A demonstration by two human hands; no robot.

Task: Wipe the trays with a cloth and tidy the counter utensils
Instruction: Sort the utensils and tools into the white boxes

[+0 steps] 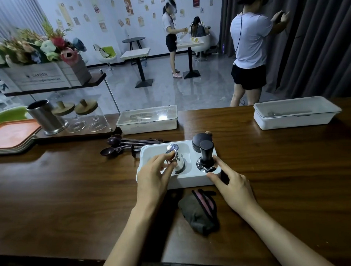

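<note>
A white holder tray (pixel 184 179) sits mid-counter with a black-handled tamper (pixel 207 156), a black round puck (pixel 200 140) behind it and a small metal-topped tool (pixel 174 160). My left hand (pixel 154 174) pinches the top of that metal-topped tool. My right hand (pixel 231 180) rests its fingers against the tray's right front corner, beside the tamper's base. A crumpled grey and pink cloth (pixel 201 211) lies on the counter just in front of the tray, between my forearms. Several dark purple measuring spoons (pixel 121 146) lie left of the tray.
Stacked orange and green trays (pixel 9 134) sit at the far left beside a steel cup (pixel 46 118) and two glass jars (pixel 85 116). Two lidded white boxes (pixel 148 121) (pixel 294 112) stand along the counter's far edge. People stand beyond the counter.
</note>
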